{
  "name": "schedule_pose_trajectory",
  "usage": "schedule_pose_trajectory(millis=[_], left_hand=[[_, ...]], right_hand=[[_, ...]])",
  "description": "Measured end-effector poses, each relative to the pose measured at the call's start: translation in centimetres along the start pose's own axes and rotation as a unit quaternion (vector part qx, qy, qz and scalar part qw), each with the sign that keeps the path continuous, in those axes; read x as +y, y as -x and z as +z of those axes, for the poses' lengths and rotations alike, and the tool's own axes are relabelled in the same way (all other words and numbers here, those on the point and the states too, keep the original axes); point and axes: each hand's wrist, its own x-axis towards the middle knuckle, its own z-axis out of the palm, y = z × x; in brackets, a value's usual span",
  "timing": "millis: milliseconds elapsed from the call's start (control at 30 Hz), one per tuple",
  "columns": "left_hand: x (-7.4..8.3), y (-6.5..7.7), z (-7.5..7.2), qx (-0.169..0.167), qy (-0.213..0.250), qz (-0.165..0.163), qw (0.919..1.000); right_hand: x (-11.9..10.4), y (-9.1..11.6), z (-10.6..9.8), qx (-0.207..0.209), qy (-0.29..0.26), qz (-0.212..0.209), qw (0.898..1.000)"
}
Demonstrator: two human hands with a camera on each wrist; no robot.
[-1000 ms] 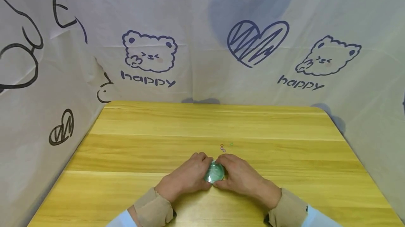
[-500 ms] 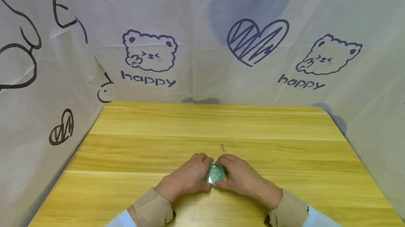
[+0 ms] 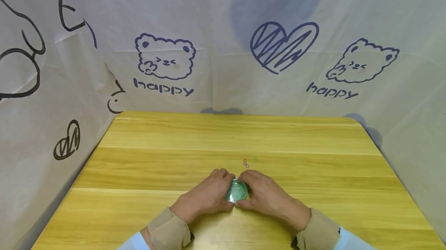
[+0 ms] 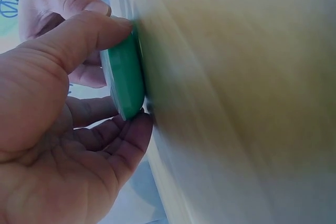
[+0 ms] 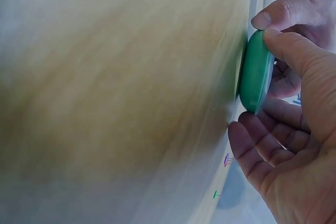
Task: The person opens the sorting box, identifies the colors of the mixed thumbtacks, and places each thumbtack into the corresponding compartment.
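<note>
Low on the tabletop [image 3: 167, 157], close to the person's body, I see a round green disc [image 3: 237, 191] between the two hands, its shiny upper face turned up toward the head camera. Both are grasping it: the left hand [image 3: 209, 192] pinches its left side, thumb on the near rim and fingertips at the far rim, and the right hand [image 3: 264, 194] mirrors that grip on the right side. From the wrist views I find the thumb tips side by side on the rim, with the disc lying level, its smooth green wall showing between thumb and fingers. Its underside is right at the wood, though I cannot tell whether it touches.

Comparing with my head feed from a second ago, I find almost nothing changed: both hands keep the same grip, and the disc sits in the same place, with only the glint on its top looking slightly different. Beyond the fingers, the tiny orange bit [image 3: 245, 160], the two pinkish bits [image 3: 246, 165] just beside it and the green bit [image 3: 256, 158] a little to the right have stayed put; they are too small for me to identify. Tan cuffs [image 3: 170, 228] wrap both wrists as before.
</note>
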Motion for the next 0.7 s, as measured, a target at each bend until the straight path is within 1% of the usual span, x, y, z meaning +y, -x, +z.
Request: schedule_pose_trajectory(millis=[200, 433, 567, 700], left_hand=[[-0.01, -0.02, -0.04, 0.0, -0.002, 0.0, 1.0], [-0.08, -0.02, -0.06, -0.006, -0.001, -0.004, 1.0], [-0.18, -0.02, -0.05, -0.01, 0.013, -0.007, 0.9998], [-0.32, -0.01, -0.14, -0.02, 0.045, -0.022, 0.9985]], right_hand=[[0.04, -0.04, 0.07, 0.002, 0.001, 0.0, 1.0], [0.11, -0.01, -0.04, -0.005, -0.014, 0.025, 1.0], [0.1, 0.06, -0.08, -0.011, -0.017, 0.029, 0.999], [0.06, 0.11, -0.13, -0.019, -0.026, 0.032, 0.999]])
